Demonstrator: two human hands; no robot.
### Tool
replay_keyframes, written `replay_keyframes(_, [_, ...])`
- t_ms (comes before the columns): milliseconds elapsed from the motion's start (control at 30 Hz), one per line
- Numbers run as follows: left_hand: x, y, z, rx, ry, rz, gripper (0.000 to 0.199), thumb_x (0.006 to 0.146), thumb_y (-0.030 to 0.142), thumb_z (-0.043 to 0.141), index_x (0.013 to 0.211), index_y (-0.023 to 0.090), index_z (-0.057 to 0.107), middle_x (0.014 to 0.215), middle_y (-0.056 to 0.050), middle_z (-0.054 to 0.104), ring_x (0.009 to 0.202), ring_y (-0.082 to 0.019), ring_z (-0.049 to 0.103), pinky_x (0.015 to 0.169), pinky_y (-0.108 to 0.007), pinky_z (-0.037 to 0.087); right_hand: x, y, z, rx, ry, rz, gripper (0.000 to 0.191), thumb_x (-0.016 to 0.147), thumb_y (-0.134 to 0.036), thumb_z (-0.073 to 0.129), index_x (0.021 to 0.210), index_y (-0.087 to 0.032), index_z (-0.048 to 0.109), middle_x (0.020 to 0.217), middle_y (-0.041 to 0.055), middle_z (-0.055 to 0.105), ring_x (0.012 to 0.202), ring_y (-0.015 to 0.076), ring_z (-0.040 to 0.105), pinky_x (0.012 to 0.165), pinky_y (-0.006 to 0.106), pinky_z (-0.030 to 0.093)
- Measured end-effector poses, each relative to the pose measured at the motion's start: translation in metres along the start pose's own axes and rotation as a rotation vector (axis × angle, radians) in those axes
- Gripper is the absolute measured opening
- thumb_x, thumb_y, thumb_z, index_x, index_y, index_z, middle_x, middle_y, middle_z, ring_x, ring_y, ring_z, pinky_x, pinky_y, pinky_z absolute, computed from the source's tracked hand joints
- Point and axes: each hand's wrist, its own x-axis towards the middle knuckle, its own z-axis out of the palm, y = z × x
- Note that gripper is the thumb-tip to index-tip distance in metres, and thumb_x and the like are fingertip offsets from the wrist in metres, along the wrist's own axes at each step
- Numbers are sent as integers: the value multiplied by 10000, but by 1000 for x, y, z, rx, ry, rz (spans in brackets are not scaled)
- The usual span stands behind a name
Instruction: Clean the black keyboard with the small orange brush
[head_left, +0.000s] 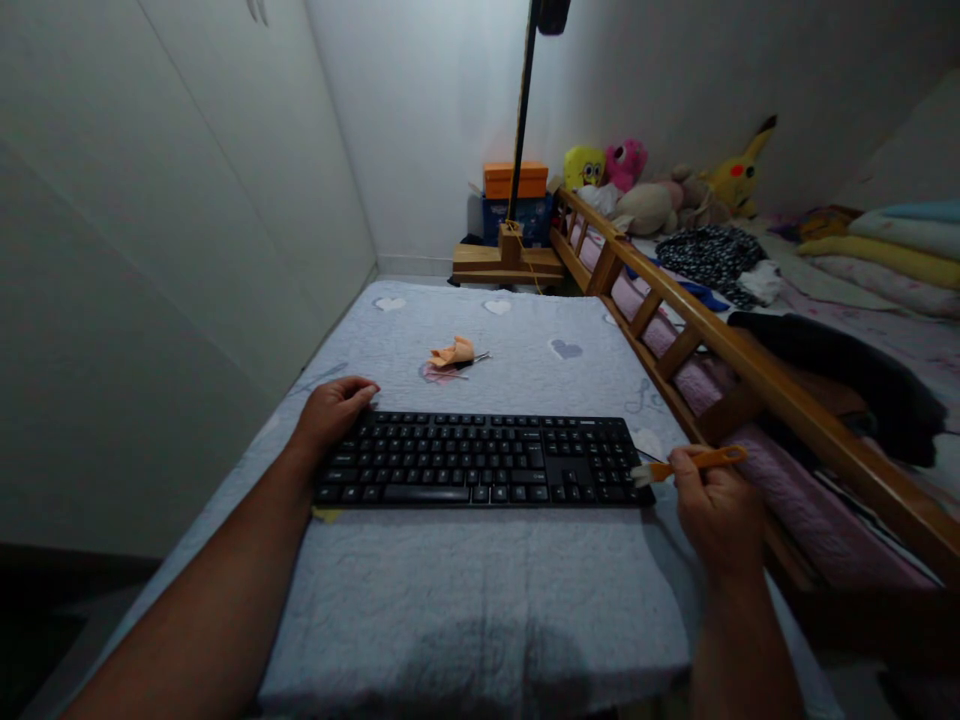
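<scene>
A black keyboard [465, 460] lies flat on the light blue cloth that covers the table. My left hand [334, 412] is at its left end, fingers wrapped round the upper left edge. An orange-handled brush [660, 472] is held in my right hand [712, 500], at the right of the keyboard. The pale bristles rest at the keyboard's right edge, by the number keys. Beyond the keyboard lie a crumpled orange cloth [452, 352] and a thin metal-tipped tool [480, 357] partly beside it. A small yellow piece [327, 515] shows under the keyboard's lower left corner.
A wooden bed rail [697, 320] runs along the table's right side, with clothes and plush toys [645, 205] behind it. White cabinet doors [187, 250] stand on the left. Past the far edge are a wooden stand [510, 262] and an orange box [515, 180].
</scene>
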Motion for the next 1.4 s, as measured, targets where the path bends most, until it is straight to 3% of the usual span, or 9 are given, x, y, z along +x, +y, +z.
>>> replay_keyframes(133, [0, 2, 0, -11, -9, -1, 370, 677, 528, 638, 805, 201, 755, 806, -37, 770, 783, -246, 694, 799, -334, 555, 4, 6, -1, -19, 47, -40, 407, 888, -535, 491, 782, -202, 700, 729, 115, 718, 794, 303, 687, 754, 381, 496])
replay_keyframes(333, [-1, 3, 0, 0, -4, -6, 353, 683, 528, 633, 787, 211, 748, 737, -21, 748, 748, -243, 681, 780, -334, 554, 6, -2, 12, 142, -17, -12, 405, 907, -544, 515, 905, -185, 703, 775, 81, 733, 723, 247, 692, 745, 366, 509])
replay_keyframes(500, [0, 2, 0, -11, -13, -8, 368, 677, 538, 636, 799, 207, 742, 765, -29, 756, 750, -245, 685, 775, -340, 550, 7, 3, 21, 148, -43, -62, 399, 919, -524, 500, 906, -183, 708, 813, 84, 738, 745, 240, 689, 784, 377, 514])
replay_keyframes(767, [0, 5, -1, -16, -13, -14, 363, 657, 541, 643, 782, 213, 737, 732, -25, 746, 748, -247, 680, 783, -338, 545, 5, 1, 7, 12, -49, -40, 379, 883, -521, 483, 822, -209, 689, 713, 75, 705, 732, 264, 673, 734, 347, 494])
replay_keyframes(1033, [1, -1, 0, 2, -16, 4, 391, 671, 555, 635, 807, 205, 745, 766, -31, 758, 758, -250, 675, 790, -346, 537, 2, 2, -5, 33, -48, 61, 362, 844, -523, 500, 767, -216, 678, 623, 52, 647, 665, 276, 652, 648, 352, 464])
replay_keyframes(1267, [1, -1, 1, -2, -6, -1, 374, 672, 541, 632, 794, 205, 743, 799, -37, 764, 777, -251, 677, 791, -346, 531, 11, 6, 5, 65, 1, -22, 400, 895, -535, 497, 899, -192, 702, 783, 84, 716, 775, 265, 671, 773, 382, 496])
replay_keyframes(1400, [1, 0, 1, -10, -6, 0, 364, 663, 544, 636, 776, 213, 739, 785, -30, 760, 770, -247, 675, 796, -348, 538, 14, 9, 14, 140, -31, -22, 391, 883, -521, 523, 941, -185, 714, 811, 88, 730, 770, 259, 682, 754, 384, 511])
